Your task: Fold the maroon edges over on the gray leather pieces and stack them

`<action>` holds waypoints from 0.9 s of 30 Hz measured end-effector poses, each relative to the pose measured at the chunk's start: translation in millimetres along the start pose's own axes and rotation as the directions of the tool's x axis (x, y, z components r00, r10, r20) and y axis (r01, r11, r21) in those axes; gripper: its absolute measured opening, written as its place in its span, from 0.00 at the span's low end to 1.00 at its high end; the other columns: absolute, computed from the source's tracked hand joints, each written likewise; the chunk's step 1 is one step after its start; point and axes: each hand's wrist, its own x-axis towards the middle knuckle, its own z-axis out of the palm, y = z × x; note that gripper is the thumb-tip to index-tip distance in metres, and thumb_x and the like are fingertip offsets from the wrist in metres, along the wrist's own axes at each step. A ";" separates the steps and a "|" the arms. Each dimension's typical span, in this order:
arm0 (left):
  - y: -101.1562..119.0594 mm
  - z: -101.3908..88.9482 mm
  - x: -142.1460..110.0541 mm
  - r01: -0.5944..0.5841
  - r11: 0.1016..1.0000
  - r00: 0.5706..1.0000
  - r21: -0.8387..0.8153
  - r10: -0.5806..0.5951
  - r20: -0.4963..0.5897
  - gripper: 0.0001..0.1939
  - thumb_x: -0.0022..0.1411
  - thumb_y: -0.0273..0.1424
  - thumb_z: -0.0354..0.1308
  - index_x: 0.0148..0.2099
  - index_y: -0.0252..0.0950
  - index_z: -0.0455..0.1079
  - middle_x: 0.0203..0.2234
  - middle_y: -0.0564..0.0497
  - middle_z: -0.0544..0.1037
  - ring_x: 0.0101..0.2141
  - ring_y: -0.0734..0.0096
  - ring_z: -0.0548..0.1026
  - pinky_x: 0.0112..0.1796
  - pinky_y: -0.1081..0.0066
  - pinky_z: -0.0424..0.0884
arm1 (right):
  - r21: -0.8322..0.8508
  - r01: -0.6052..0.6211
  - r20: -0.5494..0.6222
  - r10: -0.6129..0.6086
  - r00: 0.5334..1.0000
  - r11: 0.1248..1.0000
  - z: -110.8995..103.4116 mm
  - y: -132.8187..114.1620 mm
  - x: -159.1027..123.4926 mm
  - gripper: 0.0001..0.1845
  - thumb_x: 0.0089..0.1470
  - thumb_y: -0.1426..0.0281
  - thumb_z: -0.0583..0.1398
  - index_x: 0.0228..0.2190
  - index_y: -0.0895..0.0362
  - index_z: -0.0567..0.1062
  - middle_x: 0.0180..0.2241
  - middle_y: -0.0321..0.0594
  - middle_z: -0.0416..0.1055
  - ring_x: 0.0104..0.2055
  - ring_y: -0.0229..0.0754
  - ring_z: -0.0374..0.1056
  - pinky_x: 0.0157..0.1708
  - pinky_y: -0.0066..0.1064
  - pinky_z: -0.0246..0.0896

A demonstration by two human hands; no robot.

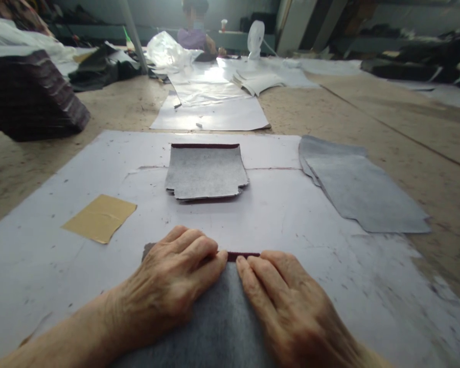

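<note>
A grey-backed panel (226, 312) lies in front of me, its far edge turned over in a dark maroon strip. My left hand (176, 276) is closed at the left part of this edge, thumb and fingers pressed together on it. On the right part of the same edge, my right hand (287, 296) presses with its fingers bunched together. A short length of the maroon strip shows between both hands. Beyond them, a small stack of similar grey panels (207, 171) has a maroon far edge and notched near corners. A small dark grey corner pokes out past my left knuckles.
White sheets (276, 214) cover the worktop. To the right lie larger grey pieces (364, 184); a tan square (100, 217) is at left. A tall dark stack (34, 94) stands at far left, near a metal pole (134, 36). A person (195, 36) sits across the table.
</note>
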 end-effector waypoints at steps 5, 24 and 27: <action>-12.3 -6.3 -7.8 0.030 0.996 0.999 -0.083 -0.026 0.045 0.14 0.61 0.19 0.45 0.47 0.32 0.65 0.32 0.47 0.69 0.33 0.70 0.65 0.34 0.67 0.65 | 0.051 -0.032 -0.023 0.034 0.999 0.998 0.9 4.2 -4.9 0.17 0.53 0.81 0.47 0.35 0.69 0.74 0.29 0.49 0.69 0.33 0.46 0.64 0.32 0.41 0.64; -24.1 -19.2 -22.4 -0.073 0.997 0.994 -0.003 0.073 0.084 0.14 0.63 0.21 0.41 0.47 0.25 0.64 0.32 0.44 0.69 0.33 0.66 0.66 0.33 0.64 0.65 | -0.085 0.092 0.101 -0.083 0.991 0.992 -4.5 1.4 12.0 0.20 0.52 0.82 0.46 0.41 0.66 0.73 0.25 0.44 0.68 0.26 0.42 0.62 0.27 0.36 0.61; -23.2 -18.3 -21.8 -0.069 0.998 0.995 -0.004 0.069 0.072 0.13 0.63 0.20 0.41 0.46 0.24 0.64 0.31 0.44 0.69 0.32 0.67 0.66 0.33 0.64 0.65 | -0.189 0.118 0.143 -0.091 0.985 0.975 -7.3 -6.0 23.9 0.21 0.51 0.81 0.45 0.36 0.65 0.75 0.26 0.48 0.69 0.26 0.44 0.62 0.26 0.38 0.60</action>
